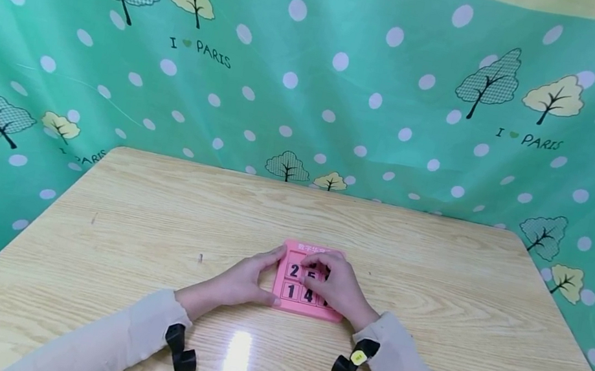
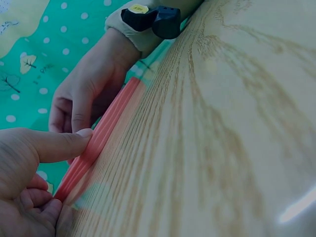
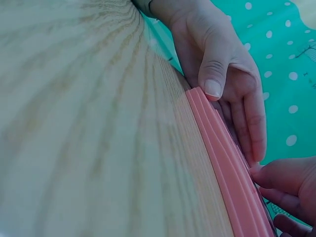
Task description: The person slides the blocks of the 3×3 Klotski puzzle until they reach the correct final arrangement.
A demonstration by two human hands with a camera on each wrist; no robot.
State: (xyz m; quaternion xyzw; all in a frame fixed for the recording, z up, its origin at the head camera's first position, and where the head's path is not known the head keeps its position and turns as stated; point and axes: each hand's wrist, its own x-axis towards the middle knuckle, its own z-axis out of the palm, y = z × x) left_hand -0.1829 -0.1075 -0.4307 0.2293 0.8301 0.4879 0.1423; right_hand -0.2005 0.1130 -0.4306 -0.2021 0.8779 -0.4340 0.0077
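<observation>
A pink sliding number puzzle [image 1: 306, 310] lies flat on the table. Black numerals mark its white tiles; 2, 1 and 4 read clearly, and part of a 5 shows. Along the puzzle's left side my left hand [image 1: 243, 278] holds the frame, thumb at the near corner and fingers at the far one. The left wrist view shows that thumb [image 2: 74, 143] on the pink edge. My right hand [image 1: 337, 284] is over the right part of the puzzle, bent fingertips and thumb touching the middle tiles. It hides several tiles on the right.
The wood-grain table [image 1: 153, 201] spreads out around the puzzle, with a bright light reflection near its front. A green dotted curtain [image 1: 314, 83] hangs behind and at the sides. Black wrist cameras [image 1: 181, 353] are strapped over both sleeves.
</observation>
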